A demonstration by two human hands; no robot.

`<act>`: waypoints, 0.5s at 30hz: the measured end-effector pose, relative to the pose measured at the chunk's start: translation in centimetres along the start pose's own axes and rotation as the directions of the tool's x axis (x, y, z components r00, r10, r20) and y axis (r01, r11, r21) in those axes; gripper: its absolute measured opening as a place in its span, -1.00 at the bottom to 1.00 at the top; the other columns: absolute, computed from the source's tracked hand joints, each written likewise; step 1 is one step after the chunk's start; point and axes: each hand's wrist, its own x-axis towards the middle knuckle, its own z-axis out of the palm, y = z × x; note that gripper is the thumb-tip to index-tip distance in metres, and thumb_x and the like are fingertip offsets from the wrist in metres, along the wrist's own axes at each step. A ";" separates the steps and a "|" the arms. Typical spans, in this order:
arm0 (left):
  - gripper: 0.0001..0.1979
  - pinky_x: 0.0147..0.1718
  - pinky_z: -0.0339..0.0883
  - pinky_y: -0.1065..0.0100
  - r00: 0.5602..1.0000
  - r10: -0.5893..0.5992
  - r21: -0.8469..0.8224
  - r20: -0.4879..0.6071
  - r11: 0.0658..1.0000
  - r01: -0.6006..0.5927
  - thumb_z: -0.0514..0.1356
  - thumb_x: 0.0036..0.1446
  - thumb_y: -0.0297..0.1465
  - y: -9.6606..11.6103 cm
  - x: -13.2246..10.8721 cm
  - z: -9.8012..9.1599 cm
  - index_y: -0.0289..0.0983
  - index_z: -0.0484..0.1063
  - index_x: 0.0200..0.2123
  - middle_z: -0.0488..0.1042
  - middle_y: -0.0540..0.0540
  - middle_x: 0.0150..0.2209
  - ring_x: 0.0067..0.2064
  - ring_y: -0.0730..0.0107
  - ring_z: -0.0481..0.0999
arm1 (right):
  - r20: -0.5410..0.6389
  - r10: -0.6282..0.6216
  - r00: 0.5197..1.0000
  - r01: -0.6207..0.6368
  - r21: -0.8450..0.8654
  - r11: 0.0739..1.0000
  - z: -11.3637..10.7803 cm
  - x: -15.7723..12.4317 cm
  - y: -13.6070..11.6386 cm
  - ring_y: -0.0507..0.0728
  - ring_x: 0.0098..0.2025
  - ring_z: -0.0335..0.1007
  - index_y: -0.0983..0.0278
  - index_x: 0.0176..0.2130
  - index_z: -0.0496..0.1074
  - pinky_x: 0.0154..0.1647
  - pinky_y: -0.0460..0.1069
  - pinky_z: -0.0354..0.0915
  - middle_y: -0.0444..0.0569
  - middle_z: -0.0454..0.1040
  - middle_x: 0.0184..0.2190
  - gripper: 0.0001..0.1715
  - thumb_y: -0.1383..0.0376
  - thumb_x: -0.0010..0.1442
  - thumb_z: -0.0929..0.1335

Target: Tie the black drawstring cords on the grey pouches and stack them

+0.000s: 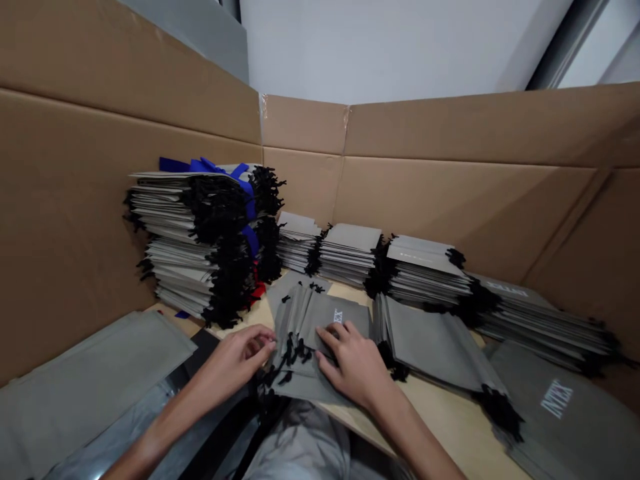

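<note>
Grey drawstring pouches (353, 320) lie fanned out and overlapping on the table before me, their black knotted cords towards my left. White lettering shows on the top one, partly covered by my fingers. My right hand (353, 363) rests on these pouches with its fingers spread. At their left edge, beside the cord knots, is my left hand (245, 353), its fingers curled and the thumb drawn to the index finger. Whatever may be between those fingertips is too small to make out. A neat stack of pouches (433, 337) sits just right of my right hand.
Tall bundles of pouches (175, 200) tied with blue ribbon (245, 193) stand at the left. Several stacks (350, 243) line the back against the cardboard wall (450, 193). Loose grey pouches (90, 380) lie at the far left, and lettered ones (580, 413) at the right.
</note>
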 end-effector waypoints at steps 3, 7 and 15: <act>-0.61 -0.43 0.39 0.39 0.991 -0.034 0.012 0.130 0.999 0.032 0.25 0.36 0.00 -0.4 -1.8 -1.5 -0.19 0.68 -0.18 0.69 -0.05 -0.31 -0.42 0.27 0.62 | -0.174 0.028 0.984 0.008 0.207 0.978 -0.8 -1.8 0.0 0.26 0.17 0.57 0.12 0.25 0.60 0.13 0.09 0.57 0.08 0.62 0.16 -0.60 0.15 0.57 0.33; -0.55 -0.51 0.35 0.43 0.974 -0.088 0.067 0.209 0.995 0.075 0.19 0.44 0.05 -1.1 -3.3 -2.3 -0.15 0.69 -0.05 0.70 -0.02 -0.36 -0.48 0.29 0.62 | -0.408 0.153 0.900 0.085 0.509 0.856 -1.1 -4.8 -2.9 0.19 -0.01 0.68 0.11 0.17 0.64 -0.04 -0.03 0.61 0.06 0.68 0.00 -0.65 0.17 0.59 0.31; -0.57 -0.54 0.05 0.44 0.980 -0.146 0.073 0.133 0.988 0.138 0.20 0.38 0.00 -4.6 -6.5 0.5 -0.21 0.70 -0.17 0.14 0.19 -0.68 -0.62 0.46 0.17 | -0.280 -0.003 0.960 0.155 0.522 0.838 4.7 -7.2 -8.1 0.15 -0.17 0.77 0.12 0.19 0.59 -0.11 -0.09 0.63 -0.02 0.76 -0.14 -0.57 0.38 0.51 0.27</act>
